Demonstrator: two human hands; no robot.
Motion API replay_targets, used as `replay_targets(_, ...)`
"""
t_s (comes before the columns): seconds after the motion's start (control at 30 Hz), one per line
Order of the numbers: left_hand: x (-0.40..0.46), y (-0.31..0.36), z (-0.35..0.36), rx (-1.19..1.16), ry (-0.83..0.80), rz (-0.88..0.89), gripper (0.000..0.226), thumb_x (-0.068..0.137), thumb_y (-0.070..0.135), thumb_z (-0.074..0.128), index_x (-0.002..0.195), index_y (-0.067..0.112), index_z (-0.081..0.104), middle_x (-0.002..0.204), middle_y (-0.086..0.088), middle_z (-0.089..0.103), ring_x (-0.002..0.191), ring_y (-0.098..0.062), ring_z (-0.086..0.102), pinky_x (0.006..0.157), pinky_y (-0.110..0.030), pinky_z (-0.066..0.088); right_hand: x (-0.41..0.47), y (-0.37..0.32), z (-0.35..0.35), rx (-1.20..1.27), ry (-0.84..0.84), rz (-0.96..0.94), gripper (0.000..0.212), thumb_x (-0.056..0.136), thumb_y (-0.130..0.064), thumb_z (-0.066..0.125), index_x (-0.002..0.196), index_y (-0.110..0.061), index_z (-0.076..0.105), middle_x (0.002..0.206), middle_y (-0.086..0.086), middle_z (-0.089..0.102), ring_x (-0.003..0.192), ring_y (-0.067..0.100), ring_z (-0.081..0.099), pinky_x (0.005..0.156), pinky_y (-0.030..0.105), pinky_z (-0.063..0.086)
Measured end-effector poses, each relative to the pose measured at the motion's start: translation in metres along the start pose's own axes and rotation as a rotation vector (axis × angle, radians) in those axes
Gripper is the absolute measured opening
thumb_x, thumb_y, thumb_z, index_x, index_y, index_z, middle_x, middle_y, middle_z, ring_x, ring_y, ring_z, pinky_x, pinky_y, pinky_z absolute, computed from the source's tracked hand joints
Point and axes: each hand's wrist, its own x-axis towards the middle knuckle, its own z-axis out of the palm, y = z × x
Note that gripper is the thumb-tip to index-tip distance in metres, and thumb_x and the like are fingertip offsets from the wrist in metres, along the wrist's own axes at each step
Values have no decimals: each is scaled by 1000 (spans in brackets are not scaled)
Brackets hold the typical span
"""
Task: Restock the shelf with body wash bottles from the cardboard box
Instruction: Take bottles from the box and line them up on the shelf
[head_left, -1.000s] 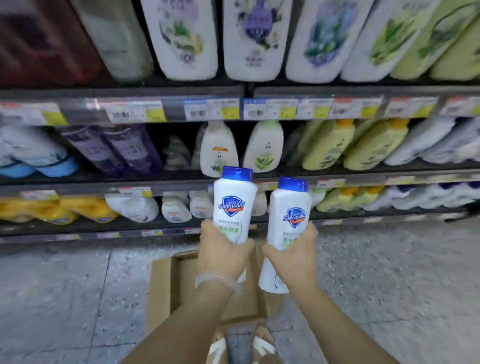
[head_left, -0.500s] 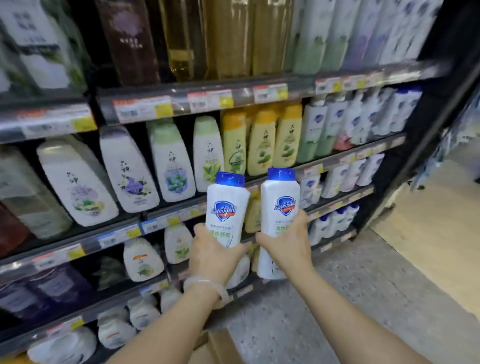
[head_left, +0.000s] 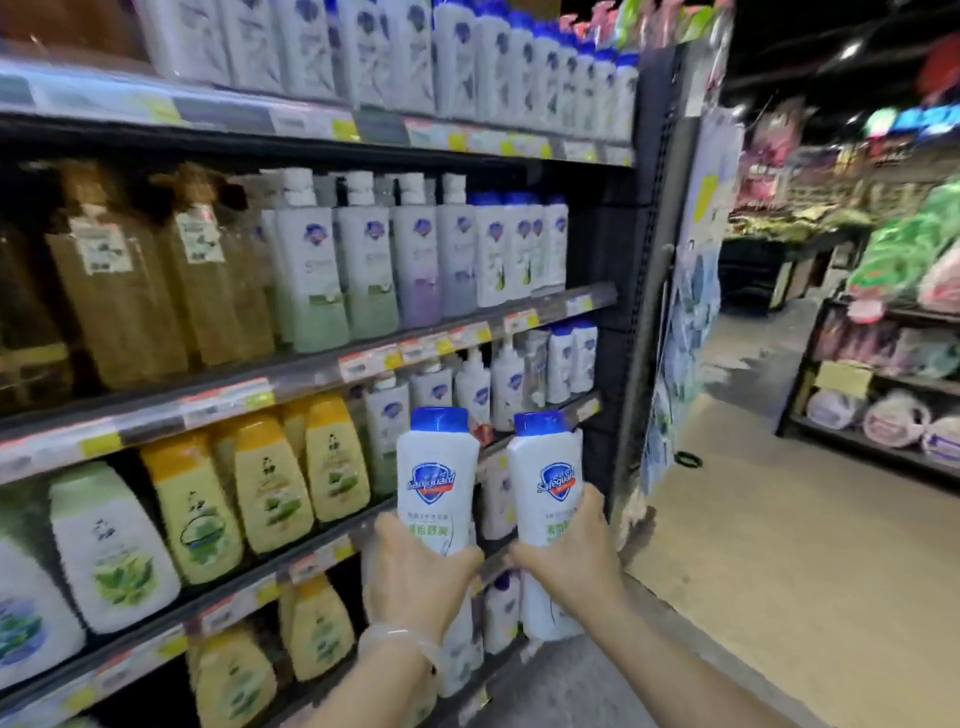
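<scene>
2 bottles, both white w/ blue caps & blue shield logo, upright, caps on, side by side but apart. Left bottle (head_left: 438, 480) gripped low in left hand (head_left: 415, 577); right bottle (head_left: 546, 483) in right hand (head_left: 569, 553). Both held in front of shelf (head_left: 311, 564), near its right end.
</scene>
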Motion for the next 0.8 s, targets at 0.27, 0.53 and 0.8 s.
replay_targets(0.27,24,75,114,15,-43,104,55,56,24,76,89,15,32,82,-3,53,70,-23,55,53,-28,40,107,39,-78,-24,78,9,68,41,-45,68,93,-32,26,92,-10,49,75,12,53,56,28,40)
replay_targets(0.53,105,139,231,-39,-94,175,60,54,27,79,89,18,31,80,-1,54,61,-13,52,48,-24,38,245,57,-103,-6,115,18,71,46,-41,71,97,-33,22,95,-9,46,79,15,51,54,26,35)
replay_targets(0.8,198,215,319,-158,-125,168,64,40,35,68,93,19,34,86,-4,58,76,-25,62,70,-44,57,402,46,-115,95,176,-59,70,50,-33,76,101,-28,27,93,-9,49,81,16,56,70,39,52)
